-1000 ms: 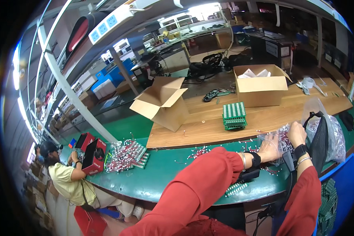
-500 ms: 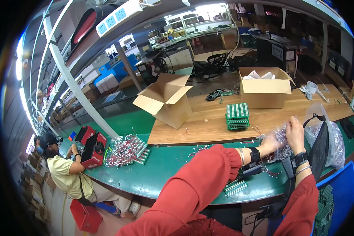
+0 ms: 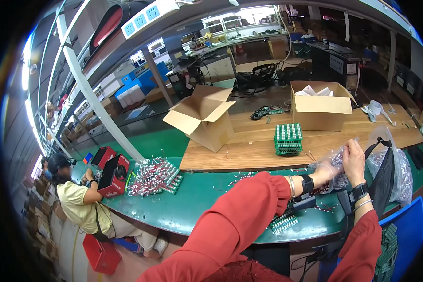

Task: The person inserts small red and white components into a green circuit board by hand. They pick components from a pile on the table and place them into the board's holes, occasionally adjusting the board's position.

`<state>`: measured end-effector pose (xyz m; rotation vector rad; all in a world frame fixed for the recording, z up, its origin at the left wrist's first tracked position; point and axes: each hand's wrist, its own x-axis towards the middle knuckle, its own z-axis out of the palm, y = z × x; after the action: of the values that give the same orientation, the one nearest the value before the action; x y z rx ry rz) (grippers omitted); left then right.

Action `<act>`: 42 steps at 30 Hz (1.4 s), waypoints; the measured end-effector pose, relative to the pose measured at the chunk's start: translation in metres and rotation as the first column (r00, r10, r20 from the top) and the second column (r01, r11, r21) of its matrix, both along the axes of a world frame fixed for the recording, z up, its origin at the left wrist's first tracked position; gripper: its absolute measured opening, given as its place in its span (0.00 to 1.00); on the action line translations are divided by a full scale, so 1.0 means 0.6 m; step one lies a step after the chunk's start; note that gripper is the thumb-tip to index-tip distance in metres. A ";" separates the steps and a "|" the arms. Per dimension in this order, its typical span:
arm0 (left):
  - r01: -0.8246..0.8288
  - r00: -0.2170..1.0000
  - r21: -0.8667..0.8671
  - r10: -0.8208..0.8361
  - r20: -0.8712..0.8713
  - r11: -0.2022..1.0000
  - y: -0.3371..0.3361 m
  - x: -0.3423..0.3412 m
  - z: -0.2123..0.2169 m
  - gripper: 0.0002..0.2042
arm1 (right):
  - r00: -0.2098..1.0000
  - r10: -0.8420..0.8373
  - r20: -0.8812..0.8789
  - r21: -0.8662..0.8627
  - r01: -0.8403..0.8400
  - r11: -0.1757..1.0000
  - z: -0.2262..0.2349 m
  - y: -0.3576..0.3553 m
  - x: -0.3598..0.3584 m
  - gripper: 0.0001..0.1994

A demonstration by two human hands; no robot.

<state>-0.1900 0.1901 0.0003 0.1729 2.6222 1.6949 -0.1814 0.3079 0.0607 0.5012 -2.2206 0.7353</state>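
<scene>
A clear plastic bag (image 3: 339, 182) of small parts with thin wires lies at the right of the green bench. My left hand (image 3: 323, 172) reaches into this bag; its fingers are hidden by the plastic and the parts. Pinching the bag's upper edge, my right hand (image 3: 354, 160) is closed beside it. Below my left wrist, green circuit boards (image 3: 285, 225) lie near the bench's front edge. Loose wired parts (image 3: 242, 178) are scattered to the left of the bag.
A second filled clear bag (image 3: 402, 183) stands at right, above a blue bin (image 3: 411, 235) of boards. Behind are stacked boards (image 3: 288, 136), an open carton (image 3: 214, 134) and a carton with white packets (image 3: 319, 117). At left, a co-worker (image 3: 75, 199) sits by wired boards (image 3: 155, 177).
The view has shifted slightly, so the bench things sit a little further right in the picture. Both hands stay at the bag, with hardly any visible movement.
</scene>
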 end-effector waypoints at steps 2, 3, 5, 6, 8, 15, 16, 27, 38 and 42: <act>0.034 0.999 0.086 -0.034 0.006 0.996 -0.002 0.003 -0.001 0.26 | 1.000 -0.016 -0.007 0.030 0.017 0.999 0.005 -0.003 0.008 0.02; 0.059 0.998 0.136 -0.059 -0.005 0.989 -0.002 0.010 0.008 0.24 | 0.999 -0.044 -0.012 0.085 0.044 0.995 0.004 -0.001 0.009 0.02; 0.082 0.994 0.117 -0.090 0.062 0.990 -0.009 0.017 0.035 0.22 | 0.994 -0.103 -0.027 0.190 0.106 0.976 0.004 0.007 0.009 0.03; 0.082 0.986 0.051 -0.088 0.145 0.995 -0.014 0.023 0.048 0.22 | 0.991 -0.126 -0.036 0.205 0.131 0.970 0.001 0.011 0.010 0.03; 0.081 0.994 0.085 -0.087 0.071 0.993 -0.019 0.009 0.012 0.21 | 0.982 -0.182 -0.051 0.233 0.189 0.954 -0.007 0.012 -0.003 0.05; 0.267 0.963 0.097 -0.269 0.011 0.959 -0.080 0.012 0.035 0.12 | 0.929 -0.367 -0.035 0.254 0.364 0.896 -0.006 0.019 -0.020 0.05; 0.223 0.965 0.193 -0.244 0.091 0.955 -0.084 0.013 0.039 0.10 | 0.926 -0.377 -0.031 0.250 0.373 0.894 -0.006 0.018 -0.021 0.05; 0.258 0.961 -0.166 -0.235 0.149 0.952 -0.101 0.051 0.050 0.13 | 0.973 -0.226 0.049 0.276 0.204 0.939 -0.005 0.013 -0.010 0.05; 0.325 0.911 0.097 -0.338 0.236 0.941 -0.112 0.060 0.042 0.04 | 0.914 -0.389 0.114 0.367 0.325 0.871 -0.004 0.045 -0.018 0.06; 0.170 0.883 0.216 -0.246 0.401 0.961 -0.125 0.041 0.021 0.04 | 0.948 -0.317 0.009 0.320 0.298 0.899 -0.002 0.045 -0.022 0.04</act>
<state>-0.1654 0.1150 0.0130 0.0733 2.0640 1.6629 -0.1945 0.3350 0.0597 0.2679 -2.4125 0.2317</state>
